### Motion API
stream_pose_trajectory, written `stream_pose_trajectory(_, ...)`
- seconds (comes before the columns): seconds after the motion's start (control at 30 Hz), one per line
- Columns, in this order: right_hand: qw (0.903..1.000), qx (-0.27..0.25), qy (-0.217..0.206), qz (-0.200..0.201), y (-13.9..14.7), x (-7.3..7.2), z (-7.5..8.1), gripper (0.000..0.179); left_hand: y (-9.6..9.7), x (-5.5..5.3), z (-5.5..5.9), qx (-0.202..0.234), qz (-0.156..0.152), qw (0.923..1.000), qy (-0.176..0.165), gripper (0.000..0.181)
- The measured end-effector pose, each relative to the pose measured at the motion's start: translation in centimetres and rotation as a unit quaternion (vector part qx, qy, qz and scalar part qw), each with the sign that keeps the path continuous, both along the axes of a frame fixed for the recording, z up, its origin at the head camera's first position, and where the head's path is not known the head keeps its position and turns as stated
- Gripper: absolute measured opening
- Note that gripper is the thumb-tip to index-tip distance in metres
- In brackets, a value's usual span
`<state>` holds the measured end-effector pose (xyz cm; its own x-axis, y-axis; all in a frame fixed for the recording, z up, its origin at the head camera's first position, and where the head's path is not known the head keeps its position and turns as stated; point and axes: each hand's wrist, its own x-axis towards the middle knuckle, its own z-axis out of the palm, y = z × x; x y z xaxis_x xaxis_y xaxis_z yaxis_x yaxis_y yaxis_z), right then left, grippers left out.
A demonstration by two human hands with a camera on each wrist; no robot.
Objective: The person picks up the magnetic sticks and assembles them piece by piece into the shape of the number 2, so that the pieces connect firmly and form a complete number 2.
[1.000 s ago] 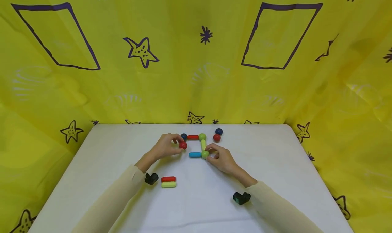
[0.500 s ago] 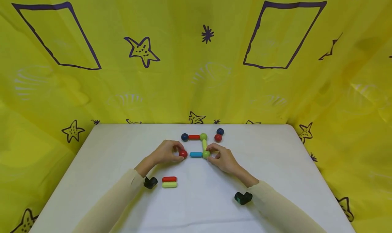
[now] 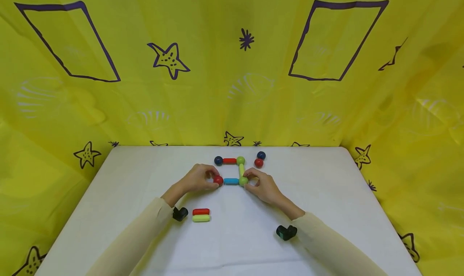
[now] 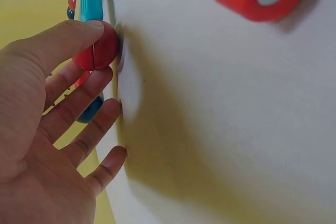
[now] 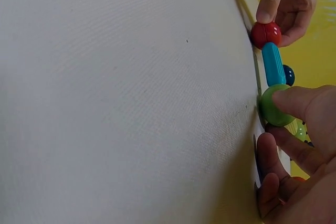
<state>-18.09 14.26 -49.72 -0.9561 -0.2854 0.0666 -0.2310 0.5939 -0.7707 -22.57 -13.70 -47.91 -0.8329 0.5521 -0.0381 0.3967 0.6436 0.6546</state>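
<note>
My left hand pinches a red ball between thumb and fingers at the left end of a blue rod. In the right wrist view that red ball meets the blue rod's end. At the rod's other end, my right hand pinches a green ball. From there a light green rod runs back to a second green ball. A red rod leads left from it to a dark blue ball. Together the pieces outline three sides of a square.
Behind my right hand lie a loose dark blue ball and a red ball. Nearer me, a red rod and a light green rod lie side by side on the white table. A yellow curtain hangs behind.
My left hand has brought the red ball from beside the dark blue ball toward me, then right to the blue rod's end. The right hand keeps its hold on the green ball.
</note>
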Motion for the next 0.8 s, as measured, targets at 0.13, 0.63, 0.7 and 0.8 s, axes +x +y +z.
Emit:
stream_pose_trajectory(0.13,1.0,0.002,0.006,-0.003,-0.2,-0.3,0.0,0.028,0.1,-0.4,-0.1,0.002,0.0,1.0,0.008,0.024)
stream_pose_trajectory(0.63,0.9999,-0.001,-0.003,-0.016,-0.6,-0.7,0.4,0.028,0.0,-1.3,-0.1,0.003,0.017,0.9998,-0.008,0.025)
stream_pose_trajectory(0.7,0.9998,0.0,-0.006,-0.017,-0.6,-0.7,0.4,0.028,0.1,-1.3,-0.1,0.002,0.016,0.9998,-0.009,0.025)
stream_pose_trajectory(0.8,0.9999,0.0,-0.006,-0.016,-0.6,-0.7,0.4,0.028,0.0,-1.2,0.0,-0.001,0.015,0.9998,-0.008,0.026)
